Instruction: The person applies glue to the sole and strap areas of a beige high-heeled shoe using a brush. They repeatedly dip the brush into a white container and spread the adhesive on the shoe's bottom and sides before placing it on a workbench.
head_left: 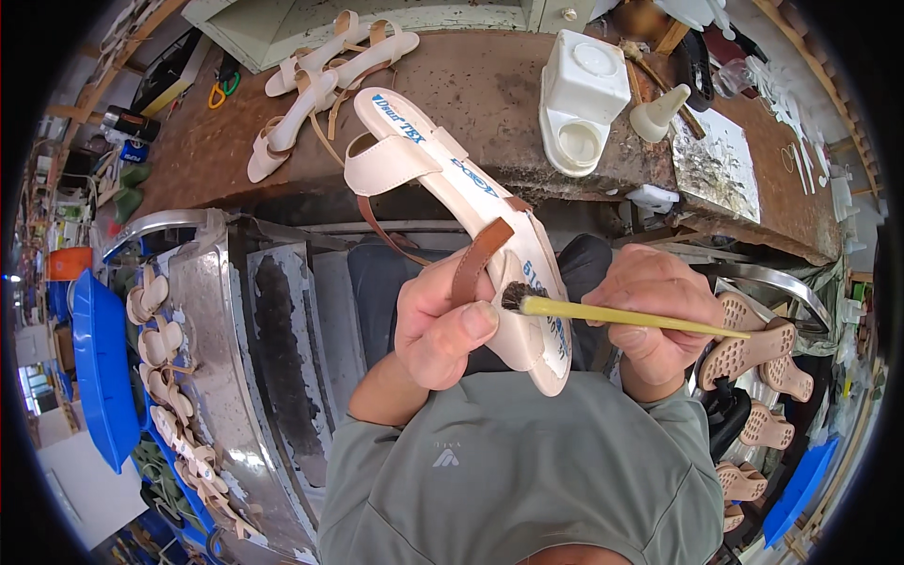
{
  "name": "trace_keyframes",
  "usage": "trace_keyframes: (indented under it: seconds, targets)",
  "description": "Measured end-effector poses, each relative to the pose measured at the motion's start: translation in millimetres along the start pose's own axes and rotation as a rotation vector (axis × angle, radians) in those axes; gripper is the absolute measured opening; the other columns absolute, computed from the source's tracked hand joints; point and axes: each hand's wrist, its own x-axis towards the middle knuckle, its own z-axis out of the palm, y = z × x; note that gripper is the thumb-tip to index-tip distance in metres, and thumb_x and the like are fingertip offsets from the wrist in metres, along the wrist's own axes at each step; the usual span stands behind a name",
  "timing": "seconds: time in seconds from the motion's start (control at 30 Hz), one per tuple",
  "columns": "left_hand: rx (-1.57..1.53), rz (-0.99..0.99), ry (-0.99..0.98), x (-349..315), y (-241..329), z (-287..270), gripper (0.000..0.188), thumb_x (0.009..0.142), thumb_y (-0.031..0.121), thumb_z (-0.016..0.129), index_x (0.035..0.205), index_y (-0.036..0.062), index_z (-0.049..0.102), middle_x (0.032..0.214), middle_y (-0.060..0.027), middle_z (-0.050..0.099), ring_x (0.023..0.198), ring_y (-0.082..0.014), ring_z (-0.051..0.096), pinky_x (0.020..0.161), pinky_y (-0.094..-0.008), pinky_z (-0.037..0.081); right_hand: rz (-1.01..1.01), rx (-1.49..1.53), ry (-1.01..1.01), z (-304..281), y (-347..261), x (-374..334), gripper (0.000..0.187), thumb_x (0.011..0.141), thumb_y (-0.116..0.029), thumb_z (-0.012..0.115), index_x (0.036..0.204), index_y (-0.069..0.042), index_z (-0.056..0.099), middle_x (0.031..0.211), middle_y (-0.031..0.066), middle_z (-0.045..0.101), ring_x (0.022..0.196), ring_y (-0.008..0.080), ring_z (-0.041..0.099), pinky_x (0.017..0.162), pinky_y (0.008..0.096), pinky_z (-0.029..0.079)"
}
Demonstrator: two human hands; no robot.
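Observation:
My left hand grips a cream sandal upper near its heel end, thumb and fingers closed on it beside a brown strap. Blue print runs along the pale insole, and the toe points up and away from me. In my right hand is a brush with a yellow handle, pinched between thumb and fingers. Its dark bristles lie against the sandal's heel part, close to my left thumb. Some of the sandal's side is hidden behind the left fingers.
Cream sandals lie on the brown workbench ahead. A white glue pot and a cone-shaped nozzle stand at its right. More sandals line a rack at left, and tan soles hang at right. Blue trays flank me.

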Motion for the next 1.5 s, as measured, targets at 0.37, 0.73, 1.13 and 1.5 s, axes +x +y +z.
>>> trace_keyframes:
  seconds: [0.37, 0.73, 1.13, 1.5]
  targets:
    - [-0.077, 0.025, -0.027, -3, 3, 12, 0.028, 0.086, 0.019, 0.05, 0.094, -0.0068, 0.051, 0.102, -0.0166, 0.058, 0.093, -0.0195, 0.055, 0.084, -0.0341, 0.043, -0.055, 0.0, 0.035, 1, -14, -18, 0.018, 0.071, -0.006, 0.073, 0.082, 0.005, 0.064, 0.073, 0.0147, 0.065, 0.059, 0.022, 0.064, 0.048, 0.0285, 0.047]
    - [-0.046, 0.029, -0.031, 1, -1, 19, 0.023, 0.084, 0.016, 0.05, 0.088, -0.0066, 0.052, 0.098, -0.0161, 0.059, 0.088, -0.0181, 0.055, 0.081, -0.0325, 0.043, -0.072, 0.079, -0.054, -23, -23, -29, 0.016, 0.067, -0.004, 0.074, 0.078, 0.004, 0.065, 0.069, 0.0129, 0.065, 0.056, 0.0222, 0.063, 0.047, 0.0287, 0.045]
    - [0.36, 0.356, -0.16, 5, 8, 19, 0.02, 0.077, 0.013, 0.054, 0.064, -0.0007, 0.049, 0.062, -0.0101, 0.052, 0.053, -0.0195, 0.046, 0.049, -0.0314, 0.036, -0.046, 0.144, 0.011, -19, -3, 9, 0.015, 0.066, -0.007, 0.074, 0.075, 0.003, 0.067, 0.068, 0.0138, 0.065, 0.059, 0.0224, 0.061, 0.052, 0.0311, 0.047]
    - [0.43, 0.426, -0.167, 3, 8, 18, 0.017, 0.073, 0.011, 0.054, 0.061, 0.0, 0.048, 0.059, -0.0096, 0.051, 0.051, -0.0198, 0.045, 0.046, -0.0306, 0.034, 0.091, 0.189, -0.161, -34, -14, 27, 0.019, 0.067, -0.009, 0.072, 0.079, 0.005, 0.066, 0.066, 0.0144, 0.064, 0.058, 0.0196, 0.059, 0.052, 0.0297, 0.045]
